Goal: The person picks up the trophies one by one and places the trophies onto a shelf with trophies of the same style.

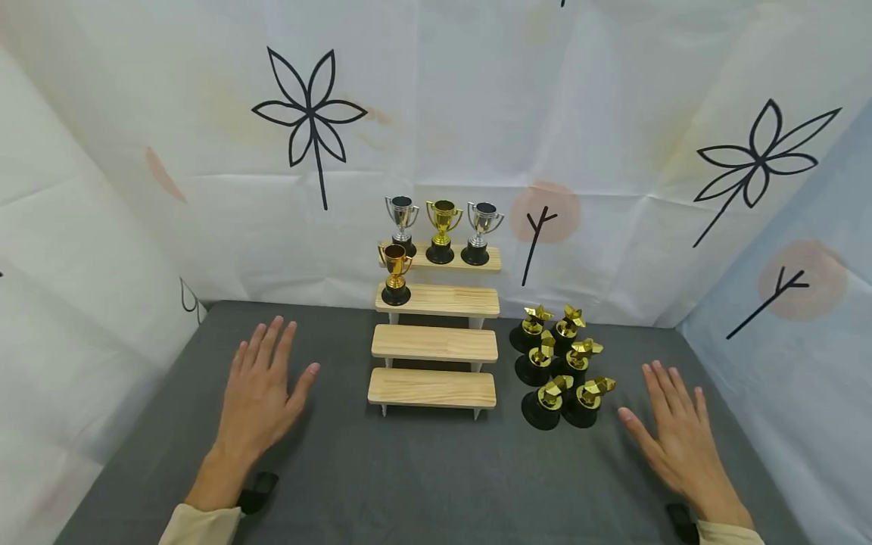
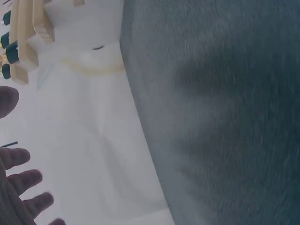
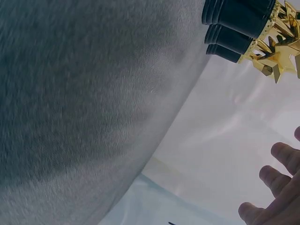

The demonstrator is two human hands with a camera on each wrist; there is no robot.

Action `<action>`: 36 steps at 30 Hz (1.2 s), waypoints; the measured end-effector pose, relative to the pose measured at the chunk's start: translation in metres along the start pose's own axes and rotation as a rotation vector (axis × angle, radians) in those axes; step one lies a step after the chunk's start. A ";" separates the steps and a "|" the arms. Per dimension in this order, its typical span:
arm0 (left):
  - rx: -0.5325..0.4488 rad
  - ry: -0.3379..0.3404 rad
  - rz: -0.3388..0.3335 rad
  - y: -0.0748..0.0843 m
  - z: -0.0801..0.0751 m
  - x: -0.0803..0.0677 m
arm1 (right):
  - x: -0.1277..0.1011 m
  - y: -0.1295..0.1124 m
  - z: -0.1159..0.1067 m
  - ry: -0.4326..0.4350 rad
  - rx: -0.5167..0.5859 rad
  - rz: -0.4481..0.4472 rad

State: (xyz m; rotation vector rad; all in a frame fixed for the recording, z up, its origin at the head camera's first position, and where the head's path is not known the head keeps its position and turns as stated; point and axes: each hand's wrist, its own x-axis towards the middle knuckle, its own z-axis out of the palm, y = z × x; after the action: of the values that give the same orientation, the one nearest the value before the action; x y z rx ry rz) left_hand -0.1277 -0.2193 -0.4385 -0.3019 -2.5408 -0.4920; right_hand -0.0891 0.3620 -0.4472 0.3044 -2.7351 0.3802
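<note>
Gold and black are shown by six star-topped trophies point(image 1: 540, 356), set upright on the grey counter point(image 1: 436, 484) between the stepped stand point(image 1: 434, 343) and the right hand point(image 1: 681, 439). They are grouped in three rows of two, black bases down and long axes vertical; which way each star is faced cannot be told. By the stand's pale wooden treads, a long axis running left to right is given, and its four levels are raised away from the person. Two silver cups point(image 1: 402, 214), flanking a gold cup point(image 1: 443, 218), are stood mouth up on the top tread; a copper-toned cup point(image 1: 395, 263) is placed at the left end of the tread below. Both hands are held well apart, raised over the counter, backs upward, with fingers extended forward; the left hand point(image 1: 262, 397) is angled with its thumb toward the stand.
</note>
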 end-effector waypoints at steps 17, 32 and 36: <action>-0.725 -0.163 -0.259 0.057 0.060 0.004 | -0.007 -0.019 0.011 0.013 0.336 0.246; -0.913 -0.288 -0.320 0.059 0.083 -0.002 | -0.008 -0.027 0.018 0.037 0.358 0.339; -0.946 -0.315 -0.319 0.054 0.086 -0.008 | -0.008 -0.028 0.018 0.022 0.378 0.359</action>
State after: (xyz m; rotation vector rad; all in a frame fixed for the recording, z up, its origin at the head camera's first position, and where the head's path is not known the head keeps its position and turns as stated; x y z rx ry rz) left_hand -0.1434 -0.1369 -0.4957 -0.3138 -2.4636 -1.8926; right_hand -0.0809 0.3318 -0.4603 -0.1028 -2.6787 0.9936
